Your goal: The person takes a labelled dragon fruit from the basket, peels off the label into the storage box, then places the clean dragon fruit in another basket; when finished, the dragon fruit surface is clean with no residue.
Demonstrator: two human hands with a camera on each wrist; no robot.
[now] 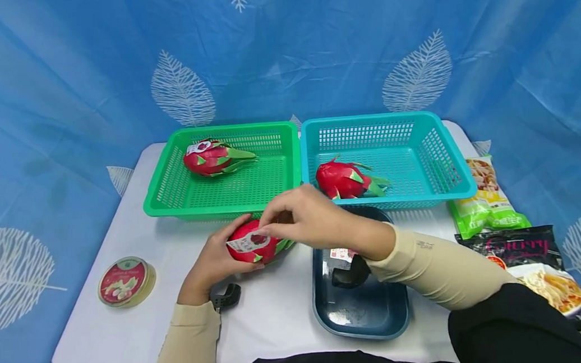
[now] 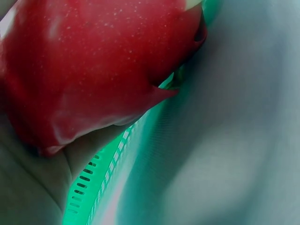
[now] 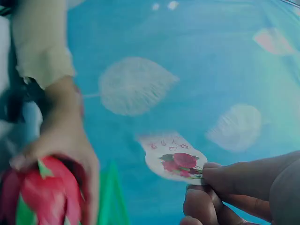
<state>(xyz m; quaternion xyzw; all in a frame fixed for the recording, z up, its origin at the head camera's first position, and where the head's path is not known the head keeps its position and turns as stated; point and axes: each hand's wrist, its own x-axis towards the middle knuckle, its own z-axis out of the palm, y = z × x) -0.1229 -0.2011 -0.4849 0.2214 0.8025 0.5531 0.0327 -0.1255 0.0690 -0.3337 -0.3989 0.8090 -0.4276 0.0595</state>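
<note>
- In the left hand's grip I see a red dragon fruit with green scales.
- The label pinched in the right hand reads white to me, printed with red flowers and red lettering.
- Just beyond both grips: a bright green basket.
- Beyond the right grip: a turquoise basket.
- Farthest behind them, I get a blue curtain patterned with white leaves.

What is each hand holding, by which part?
The left hand grips a dragon fruit around its body; the right hand pinches a sticker by its flowered end.
</note>
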